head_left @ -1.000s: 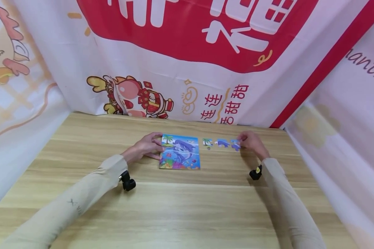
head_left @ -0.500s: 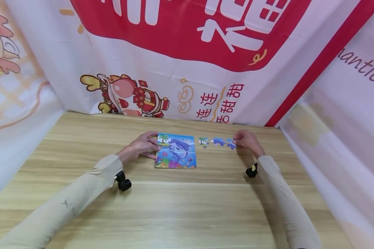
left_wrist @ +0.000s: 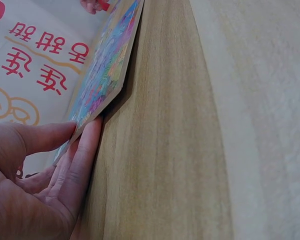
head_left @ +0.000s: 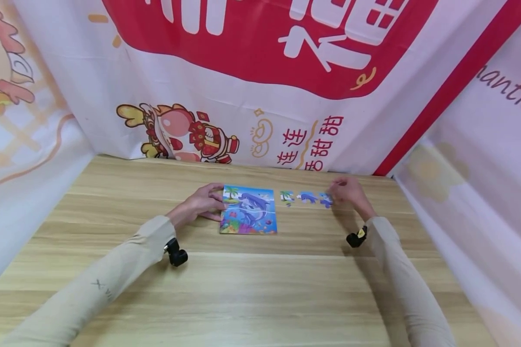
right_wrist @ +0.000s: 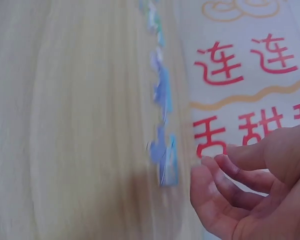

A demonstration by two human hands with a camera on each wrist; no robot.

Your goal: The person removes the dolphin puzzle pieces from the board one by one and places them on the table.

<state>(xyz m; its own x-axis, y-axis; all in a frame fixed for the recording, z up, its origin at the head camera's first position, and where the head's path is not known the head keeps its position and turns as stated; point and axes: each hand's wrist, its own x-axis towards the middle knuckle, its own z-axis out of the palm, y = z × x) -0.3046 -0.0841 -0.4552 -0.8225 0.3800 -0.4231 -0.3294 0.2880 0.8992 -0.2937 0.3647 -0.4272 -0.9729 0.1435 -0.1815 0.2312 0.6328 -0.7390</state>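
My left hand (head_left: pixel 204 202) pinches the left edge of a square dolphin-picture puzzle board (head_left: pixel 249 212). The left wrist view shows the thumb (left_wrist: pixel 52 137) on top and fingers (left_wrist: pixel 77 167) beneath the edge. To the board's right, loose jigsaw pieces lie in a row: a palm-tree piece (head_left: pixel 286 196), a dolphin piece (head_left: pixel 307 197) and a blue-purple piece (head_left: pixel 325 200). My right hand (head_left: pixel 347 192) is just beside the blue-purple piece. In the right wrist view its loosely bent fingers (right_wrist: pixel 205 187) stand apart from that piece, with nothing between them and the thumb.
The wooden table (head_left: pixel 252 289) extends toward me in front of the board and pieces. A white and red printed cloth (head_left: pixel 243 86) hangs along its back edge, close behind the pieces. More printed cloth stands at the left and right sides.
My right hand has let go of the blue-purple jigsaw piece and drawn slightly away from it. My left hand stays on the puzzle board; the head view has shifted a little.
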